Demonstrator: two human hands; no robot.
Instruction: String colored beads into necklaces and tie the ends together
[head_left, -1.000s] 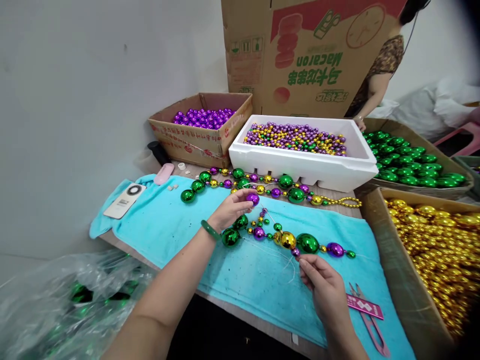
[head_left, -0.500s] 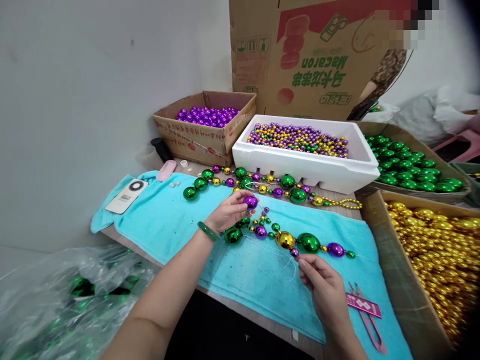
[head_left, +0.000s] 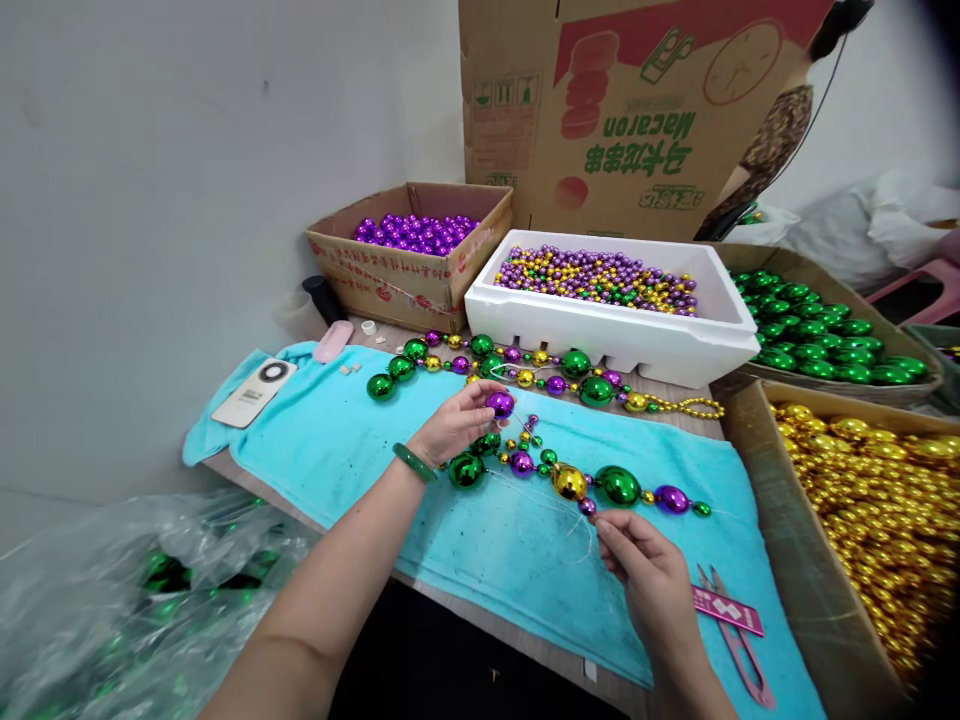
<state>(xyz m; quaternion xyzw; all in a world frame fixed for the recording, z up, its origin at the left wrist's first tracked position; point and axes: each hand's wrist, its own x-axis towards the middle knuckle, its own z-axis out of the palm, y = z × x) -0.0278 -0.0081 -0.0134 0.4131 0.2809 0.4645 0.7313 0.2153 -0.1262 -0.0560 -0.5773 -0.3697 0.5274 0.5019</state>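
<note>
Between the thumb and fingers of my left hand (head_left: pixel 466 420) is a shiny purple ball bead (head_left: pixel 499 404). A white thread runs from it down toward a gold bead (head_left: pixel 569 482). My right hand (head_left: pixel 643 558) pinches the string at a small purple bead (head_left: pixel 587 507), just under the gold one. Across the turquoise towel (head_left: pixel 465 540), beneath both hands, lies a bead string with a big green bead (head_left: pixel 617 487), a purple bead (head_left: pixel 671 499) and smaller green and gold ones. Loose white thread trails on the towel.
Pink thread snips (head_left: pixel 739 640) lie at right. A finished-looking bead strand (head_left: pixel 525 378) rests behind. Around the back stand a purple-bead carton (head_left: pixel 397 265), a white foam box (head_left: pixel 600 345), a green-bead box (head_left: pixel 930 385) and a gold-bead carton (head_left: pixel 810 560). Beyond is a person's sleeve (head_left: pixel 780 130).
The gold bead and the small purple bead by my right hand have shifted very slightly left. Both hands keep their grips and stay almost in place.
</note>
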